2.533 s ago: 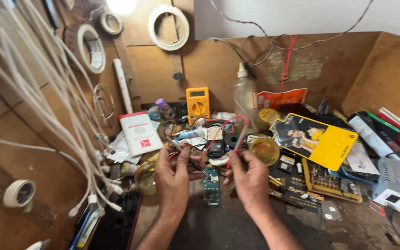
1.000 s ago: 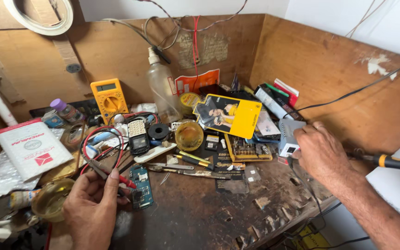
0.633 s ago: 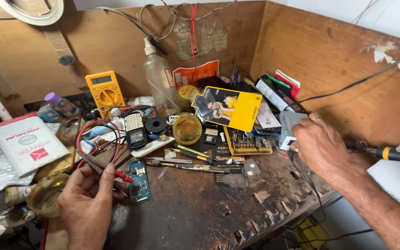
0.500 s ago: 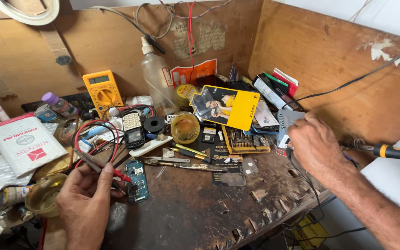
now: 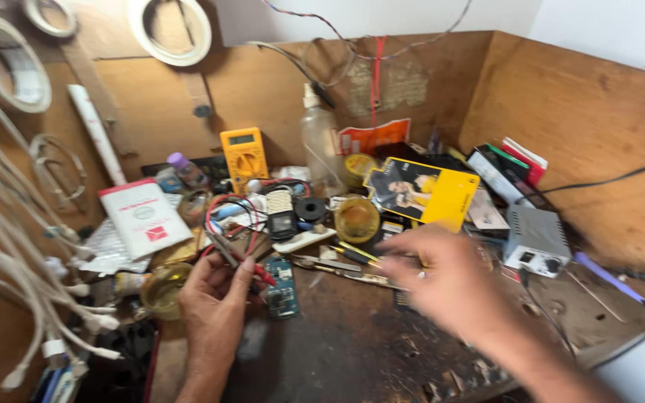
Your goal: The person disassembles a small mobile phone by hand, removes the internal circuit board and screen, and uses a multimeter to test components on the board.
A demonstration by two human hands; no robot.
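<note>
My left hand [image 5: 214, 298] sits low and left of centre over the dark workbench [image 5: 352, 351], fingers curled and pinching the multimeter probes [image 5: 237, 257]. The probes' long axis runs diagonally, from upper left near my fingertips down and to the right, with the red tip ending just beside the small blue circuit board [image 5: 283, 289]. Whether the tip touches the board I cannot tell. The red and black test leads [image 5: 229, 213] loop up and away from my hand toward the back of the bench. The board lies flat, its long axis running roughly away from me, just right of my left hand. My right hand [image 5: 449, 280] is blurred, hovering right of centre above the bench with its fingers loosely spread and pointing left; I see nothing in it, though the blur keeps me from being certain. Just beyond its fingertips lie tweezers [image 5: 341, 265] and other small tools. Further back: a yellow multimeter [image 5: 244, 153] leaning upright against the wooden back wall [image 5: 158, 112], a clear bottle [image 5: 319, 149] to its right, and a yellow box [image 5: 423, 192]. A grey power unit [image 5: 535, 239] sits at the right, near the side wall. White cables [image 5: 16, 246] hang down the left edge.
</note>
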